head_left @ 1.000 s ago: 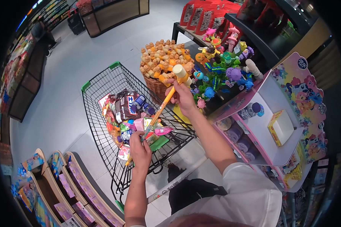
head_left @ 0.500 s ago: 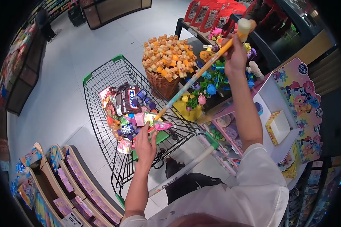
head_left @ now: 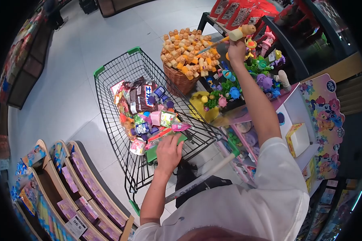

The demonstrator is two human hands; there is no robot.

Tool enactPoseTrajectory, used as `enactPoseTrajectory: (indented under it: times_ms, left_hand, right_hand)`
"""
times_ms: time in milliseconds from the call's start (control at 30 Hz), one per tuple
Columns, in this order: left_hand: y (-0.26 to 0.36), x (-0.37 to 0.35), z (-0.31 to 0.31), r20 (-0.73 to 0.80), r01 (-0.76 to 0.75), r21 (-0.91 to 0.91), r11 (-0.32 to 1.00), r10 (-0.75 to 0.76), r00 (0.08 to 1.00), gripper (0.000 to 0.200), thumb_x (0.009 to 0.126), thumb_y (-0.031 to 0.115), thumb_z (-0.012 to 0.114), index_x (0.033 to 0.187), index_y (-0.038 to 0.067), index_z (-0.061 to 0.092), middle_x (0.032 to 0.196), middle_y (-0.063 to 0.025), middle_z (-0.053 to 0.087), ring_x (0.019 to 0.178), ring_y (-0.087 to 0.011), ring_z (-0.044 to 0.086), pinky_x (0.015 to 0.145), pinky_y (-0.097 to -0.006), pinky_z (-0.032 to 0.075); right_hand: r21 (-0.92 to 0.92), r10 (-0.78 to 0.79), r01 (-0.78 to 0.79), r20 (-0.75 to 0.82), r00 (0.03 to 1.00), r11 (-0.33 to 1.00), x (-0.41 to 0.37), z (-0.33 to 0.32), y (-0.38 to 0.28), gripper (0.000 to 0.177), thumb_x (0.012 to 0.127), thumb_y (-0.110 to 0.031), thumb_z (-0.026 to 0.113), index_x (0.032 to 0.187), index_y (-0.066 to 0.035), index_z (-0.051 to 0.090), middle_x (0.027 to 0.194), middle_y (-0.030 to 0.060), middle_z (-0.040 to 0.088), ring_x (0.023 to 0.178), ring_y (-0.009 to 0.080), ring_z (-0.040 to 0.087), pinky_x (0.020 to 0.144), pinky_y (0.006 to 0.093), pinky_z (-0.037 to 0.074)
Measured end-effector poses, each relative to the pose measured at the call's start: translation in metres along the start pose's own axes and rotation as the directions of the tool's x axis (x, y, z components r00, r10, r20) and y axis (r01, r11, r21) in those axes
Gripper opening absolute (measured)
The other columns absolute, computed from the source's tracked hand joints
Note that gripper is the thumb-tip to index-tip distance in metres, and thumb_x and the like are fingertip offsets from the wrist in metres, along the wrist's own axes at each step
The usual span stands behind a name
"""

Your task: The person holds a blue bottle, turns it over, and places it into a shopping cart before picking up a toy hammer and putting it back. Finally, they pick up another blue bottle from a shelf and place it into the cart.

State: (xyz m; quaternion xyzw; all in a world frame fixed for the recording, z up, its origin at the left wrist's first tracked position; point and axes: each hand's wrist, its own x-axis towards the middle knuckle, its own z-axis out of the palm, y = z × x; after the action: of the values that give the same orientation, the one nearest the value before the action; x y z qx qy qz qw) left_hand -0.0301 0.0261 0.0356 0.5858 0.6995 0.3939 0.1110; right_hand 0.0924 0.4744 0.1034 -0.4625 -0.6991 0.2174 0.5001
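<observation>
In my right hand point(head_left: 237, 52) is a long toy hammer point(head_left: 239, 33), with a cream-and-brown head and a thin orange, partly clear handle. My fingers are wrapped round it just below the head. Its handle points left, over a wicker basket point(head_left: 179, 82) heaped with similar cream, orange and brown heads. My left hand point(head_left: 169, 154) holds nothing, fingers loosely apart, above the green flap point(head_left: 165, 148) of the shopping cart point(head_left: 112, 120). In the cart lie a dark snack bag point(head_left: 142, 96), blue-labelled bottles point(head_left: 141, 128), a pink packet point(head_left: 181, 127) and several other packs.
Colourful toys point(head_left: 233, 93) stand right of the basket, below red bags point(head_left: 233, 14) on a shelf. A pony-themed display point(head_left: 326, 116) with a yellow box point(head_left: 297, 139) is at my right. Curved shelves point(head_left: 84, 184) stand at lower left. A person point(head_left: 54, 14) is far off at upper left.
My right hand has moved left and swung the toy hammer's handle up from over the cart to the basket. My left hand has shifted slightly right and away from the handle's end.
</observation>
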Motion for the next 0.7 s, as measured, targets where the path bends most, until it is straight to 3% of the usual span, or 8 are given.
enactPoseTrajectory:
  times_ms: [100, 333, 367, 467, 500, 600, 633, 700]
  left_hand:
    - [-0.004, 0.000, -0.001, 0.031, 0.060, -0.023, 0.998, -0.059, 0.998, 0.023, 0.089, 0.017, 0.066, 0.109, 0.007, 0.066, 0.092, -0.0122, 0.063, 0.085, -0.0324, 0.062, 0.075, -0.0426, 0.049]
    - [-0.017, 0.002, -0.006, 0.022, 0.147, -0.076, 0.986, -0.146, 0.989, 0.026, 0.091, 0.021, 0.064, 0.112, 0.007, 0.065, 0.092, -0.0126, 0.064, 0.086, -0.0326, 0.063, 0.077, -0.0427, 0.049]
    - [-0.019, 0.002, -0.008, 0.021, 0.162, -0.078, 0.984, -0.161, 0.987, 0.026, 0.091, 0.021, 0.064, 0.113, 0.007, 0.065, 0.093, -0.0125, 0.065, 0.087, -0.0326, 0.063, 0.077, -0.0426, 0.049]
    - [-0.026, 0.000, -0.007, 0.043, 0.228, -0.099, 0.969, -0.225, 0.973, 0.025, 0.090, 0.018, 0.065, 0.113, 0.007, 0.065, 0.094, -0.0120, 0.066, 0.089, -0.0324, 0.064, 0.078, -0.0423, 0.050]
    - [-0.030, 0.001, -0.005, 0.052, 0.250, -0.110, 0.962, -0.246, 0.968, 0.026, 0.090, 0.016, 0.066, 0.114, 0.007, 0.064, 0.094, -0.0118, 0.066, 0.089, -0.0324, 0.064, 0.079, -0.0422, 0.050]
    - [-0.035, 0.000, -0.001, 0.060, 0.250, -0.132, 0.959, -0.244, 0.968, 0.027, 0.087, 0.011, 0.069, 0.113, 0.007, 0.064, 0.094, -0.0122, 0.067, 0.087, -0.0328, 0.065, 0.078, -0.0416, 0.051]
    - [-0.036, 0.000, 0.001, 0.059, 0.258, -0.146, 0.955, -0.252, 0.966, 0.027, 0.087, 0.011, 0.069, 0.113, 0.007, 0.065, 0.093, -0.0124, 0.067, 0.086, -0.0324, 0.065, 0.076, -0.0413, 0.051]
    - [-0.038, -0.001, 0.002, 0.056, 0.276, -0.167, 0.947, -0.270, 0.961, 0.028, 0.086, 0.010, 0.070, 0.113, 0.006, 0.065, 0.093, -0.0126, 0.067, 0.082, -0.0315, 0.066, 0.074, -0.0406, 0.052]
  right_hand:
    - [0.127, 0.091, -0.082, -0.063, 0.994, 0.989, -0.006, 0.030, 0.013, 0.025, 0.096, -0.020, 0.060, 0.110, 0.001, 0.061, 0.093, 0.0157, 0.073, 0.080, 0.0260, 0.073, 0.074, 0.0379, 0.052]
    - [-0.042, 0.218, -0.215, 0.068, 0.974, 0.976, -0.033, 0.082, 0.055, 0.026, 0.094, -0.019, 0.060, 0.111, 0.001, 0.061, 0.091, 0.0157, 0.074, 0.087, 0.0311, 0.071, 0.080, 0.0429, 0.050]
    - [0.034, 0.252, -0.254, 0.067, 0.965, 0.966, -0.039, 0.090, 0.057, 0.030, 0.092, -0.016, 0.061, 0.118, -0.001, 0.060, 0.096, 0.0175, 0.073, 0.096, 0.0336, 0.069, 0.083, 0.0433, 0.049]
    - [-0.099, 0.310, -0.304, 0.050, 0.949, 0.947, -0.057, 0.111, 0.058, 0.034, 0.091, -0.012, 0.060, 0.124, -0.003, 0.058, 0.108, 0.0183, 0.070, 0.106, 0.0328, 0.066, 0.089, 0.0417, 0.047]
    - [0.098, 0.304, -0.311, 0.079, 0.949, 0.945, -0.057, 0.129, 0.095, 0.039, 0.090, -0.009, 0.059, 0.130, -0.005, 0.056, 0.122, 0.0169, 0.066, 0.113, 0.0324, 0.062, 0.093, 0.0399, 0.046]
    - [0.103, 0.479, -0.484, 0.069, 0.875, 0.869, -0.067, 0.136, 0.074, 0.042, 0.086, -0.003, 0.060, 0.128, -0.004, 0.055, 0.125, 0.0128, 0.063, 0.116, 0.0264, 0.058, 0.094, 0.0372, 0.045]
    - [0.008, 0.510, -0.514, 0.111, 0.853, 0.858, -0.067, 0.135, 0.070, 0.045, 0.090, -0.004, 0.059, 0.134, -0.006, 0.052, 0.133, 0.0110, 0.058, 0.119, 0.0270, 0.056, 0.097, 0.0387, 0.044]
    - [0.107, 0.512, -0.545, 0.233, 0.827, 0.831, -0.067, 0.143, 0.089, 0.046, 0.094, -0.006, 0.056, 0.139, -0.007, 0.048, 0.141, 0.0096, 0.052, 0.123, 0.0280, 0.053, 0.100, 0.0416, 0.043]
